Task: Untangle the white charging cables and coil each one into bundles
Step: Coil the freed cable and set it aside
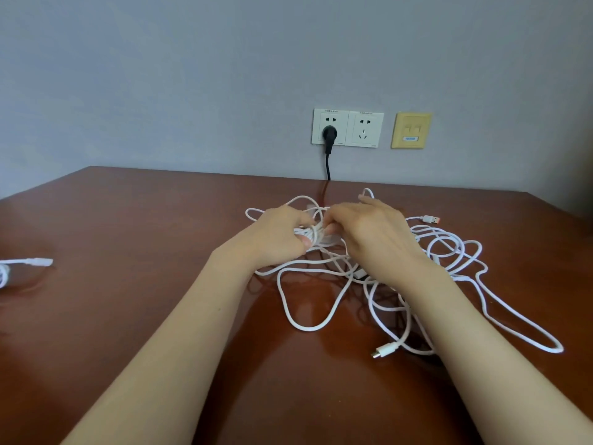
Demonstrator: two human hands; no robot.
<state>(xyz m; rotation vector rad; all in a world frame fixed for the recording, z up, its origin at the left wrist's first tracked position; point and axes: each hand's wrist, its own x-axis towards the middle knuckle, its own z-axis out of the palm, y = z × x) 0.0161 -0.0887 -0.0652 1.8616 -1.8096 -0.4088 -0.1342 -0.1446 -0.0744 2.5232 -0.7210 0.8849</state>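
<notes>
A tangle of white charging cables (449, 252) sprawls over the brown table (128, 236), right of centre. My left hand (279, 234) grips a small coiled bundle of white cable (313, 234), its fingers curled round the turns. My right hand (369, 232) pinches cable strands at the bundle's right side. A USB plug with an orange tip (430, 219) lies at the far right of the tangle. A small connector (385, 351) lies near the front, and long loops trail to the right (529, 340).
At the table's left edge lies another white cable end with a connector (35, 262). On the grey wall a black plug (329, 136) sits in a white double socket (365, 128), its cord dropping behind the table. A yellow data plate (411, 130) is beside it.
</notes>
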